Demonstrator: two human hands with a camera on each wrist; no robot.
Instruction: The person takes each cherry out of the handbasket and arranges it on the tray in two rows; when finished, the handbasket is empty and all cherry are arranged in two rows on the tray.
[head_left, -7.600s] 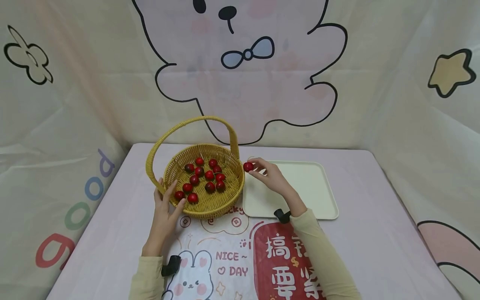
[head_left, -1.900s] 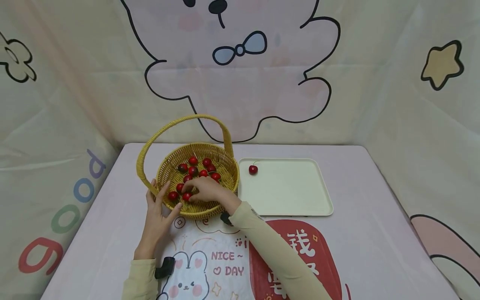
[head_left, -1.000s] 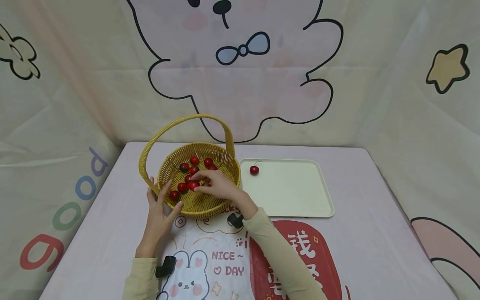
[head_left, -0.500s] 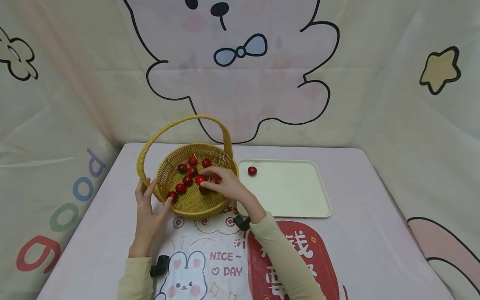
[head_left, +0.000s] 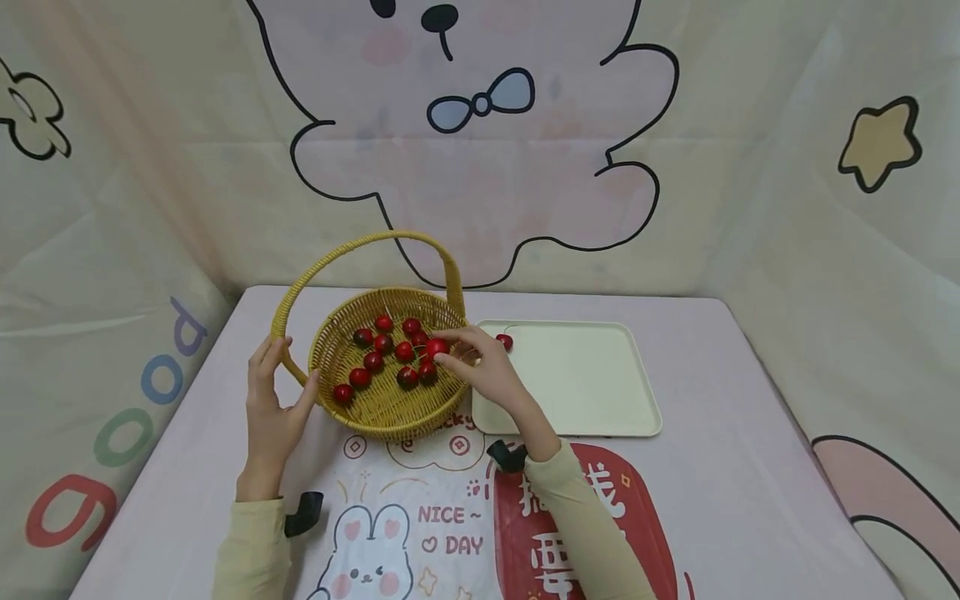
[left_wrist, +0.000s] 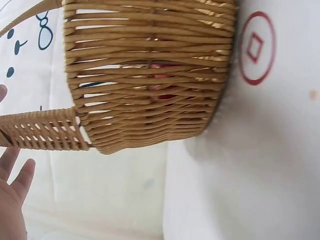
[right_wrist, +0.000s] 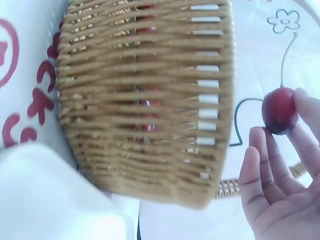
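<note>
My right hand (head_left: 489,367) pinches a dark red cherry (head_left: 437,349) over the right side of the yellow wicker basket (head_left: 390,412). In the right wrist view, that cherry (right_wrist: 280,111) has its stem pointing up, held between thumb and fingertips above the rim. Several more cherries (head_left: 373,362) lie spread on the basket's floor. At the basket's left, my left hand (head_left: 272,417) has its fingers extended beside the foot of the handle (head_left: 283,321). The left wrist view shows its thumb apart from the weave; whether the fingertips touch the handle I cannot tell.
Right of the basket lies a cream rectangular tray (head_left: 577,379), with one cherry (head_left: 505,342) near its back left corner, partly behind my right hand. A printed cloth (head_left: 450,575) covers the table. Patterned curtains (head_left: 750,208) stand at the back and sides.
My right hand has lifted a cherry from the basket's front and carried it right, to the rim. My left hand has drawn back leftward from the basket. Earlier, one cherry went onto the tray.
</note>
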